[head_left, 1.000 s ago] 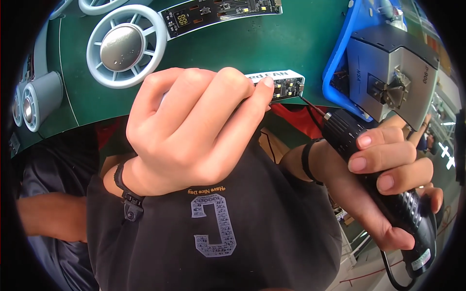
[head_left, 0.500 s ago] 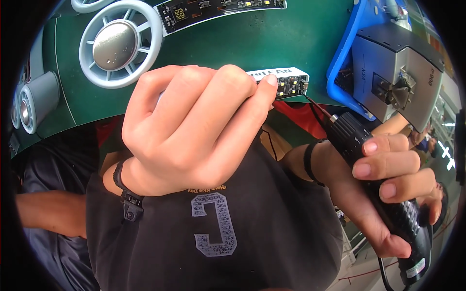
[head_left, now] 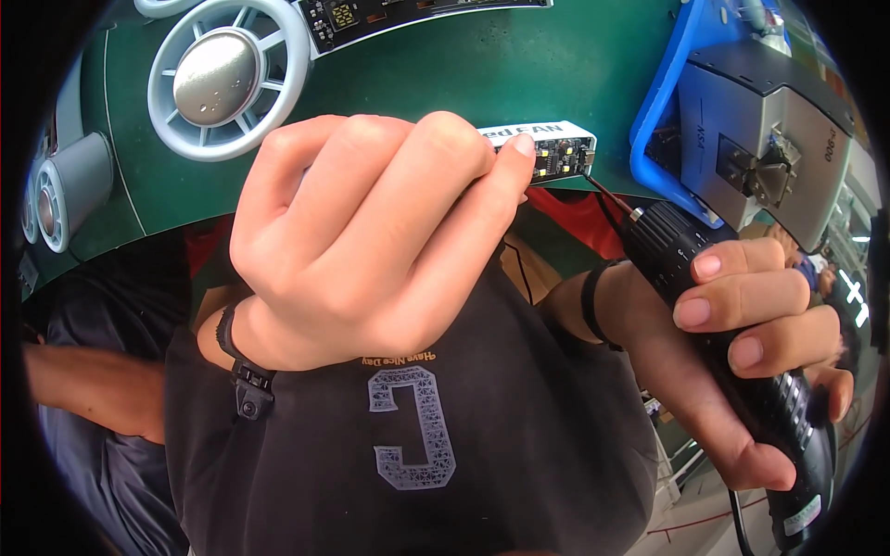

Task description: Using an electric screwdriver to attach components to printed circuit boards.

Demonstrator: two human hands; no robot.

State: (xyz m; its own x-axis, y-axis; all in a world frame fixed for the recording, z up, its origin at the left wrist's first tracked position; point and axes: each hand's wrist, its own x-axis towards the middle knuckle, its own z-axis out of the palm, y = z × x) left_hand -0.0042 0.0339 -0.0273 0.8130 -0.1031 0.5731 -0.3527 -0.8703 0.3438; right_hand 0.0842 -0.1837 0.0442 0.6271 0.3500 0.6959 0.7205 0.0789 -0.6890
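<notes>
My left hand is closed, knuckles up, with thumb and index finger pinching a small circuit board in a white housing. Only its right end shows; the rest is behind my fingers. My right hand is wrapped round a black electric screwdriver, which slants up to the left. The thin bit reaches the lower right corner of the board; whether a screw sits there is too small to tell.
A light-blue round fan part with a silver centre lies on the green bench, beside a curved black circuit strip. A blue tray and a silver-black machine stand at right. Another grey-blue fan part is at left.
The board and both hands have shifted only slightly. The screwdriver bit stays at the board's lower right corner. The bench items sit a little higher in the picture.
</notes>
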